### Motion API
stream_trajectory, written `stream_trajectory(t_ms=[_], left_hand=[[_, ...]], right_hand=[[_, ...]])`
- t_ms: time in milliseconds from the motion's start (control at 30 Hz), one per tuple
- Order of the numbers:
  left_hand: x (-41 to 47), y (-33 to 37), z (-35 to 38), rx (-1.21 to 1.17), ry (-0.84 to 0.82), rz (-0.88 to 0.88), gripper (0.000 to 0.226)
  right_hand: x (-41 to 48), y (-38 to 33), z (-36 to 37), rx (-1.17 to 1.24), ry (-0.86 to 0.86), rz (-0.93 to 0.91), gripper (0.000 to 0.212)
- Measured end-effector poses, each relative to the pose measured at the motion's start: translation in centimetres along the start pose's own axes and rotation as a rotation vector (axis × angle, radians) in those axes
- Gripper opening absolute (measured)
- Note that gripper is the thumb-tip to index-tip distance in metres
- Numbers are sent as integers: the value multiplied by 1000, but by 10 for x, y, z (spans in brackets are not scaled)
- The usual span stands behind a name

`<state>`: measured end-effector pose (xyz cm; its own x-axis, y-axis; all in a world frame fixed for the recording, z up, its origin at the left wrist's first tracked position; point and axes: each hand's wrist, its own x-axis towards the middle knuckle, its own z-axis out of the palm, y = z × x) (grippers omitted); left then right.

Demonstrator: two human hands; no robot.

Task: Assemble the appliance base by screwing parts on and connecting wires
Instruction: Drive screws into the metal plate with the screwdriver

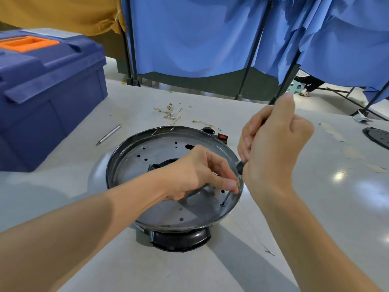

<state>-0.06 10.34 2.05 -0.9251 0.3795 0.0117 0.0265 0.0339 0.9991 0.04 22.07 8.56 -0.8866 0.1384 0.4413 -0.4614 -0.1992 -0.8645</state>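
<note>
A round appliance base [134,165], a silver dished plate with several holes and a black rim, sits on the table on a black foot. My right hand [275,144] grips a screwdriver by its black handle [240,167], most of it hidden in the fist. The thin shaft [226,198] slants down to a hole near the plate's right rim. My left hand [197,173] reaches over the plate and pinches the shaft near its tip. A metal bracket on the plate lies partly under that hand.
A blue toolbox [48,95] with an orange handle stands at the left. A loose metal rod [109,134] lies beside it. Small wires with terminals [171,113] and a red rocker switch [222,136] lie behind the base. A black part [376,137] sits at the right edge.
</note>
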Motion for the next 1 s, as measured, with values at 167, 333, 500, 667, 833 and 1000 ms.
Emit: stream_trajectory(t_ms=[167, 333, 500, 667, 833, 1000], left_hand=[[-2, -2, 0, 5, 20, 28, 19], [-3, -1, -1, 31, -38, 20, 13], [-7, 0, -5, -18, -4, 5, 14], [-1, 2, 4, 21, 20, 50, 16], [-2, -2, 0, -11, -6, 38, 7], [-4, -1, -1, 19, -31, 30, 10]], right_hand=[[29, -9, -9, -76, -624, 210, 69], [54, -9, -11, 190, -958, 545, 81], [31, -2, 0, 228, -677, 474, 72], [3, 0, -1, 75, -48, 114, 74], [36, -14, -4, -43, -666, 302, 68], [48, -15, 3, 288, -1123, 573, 75]])
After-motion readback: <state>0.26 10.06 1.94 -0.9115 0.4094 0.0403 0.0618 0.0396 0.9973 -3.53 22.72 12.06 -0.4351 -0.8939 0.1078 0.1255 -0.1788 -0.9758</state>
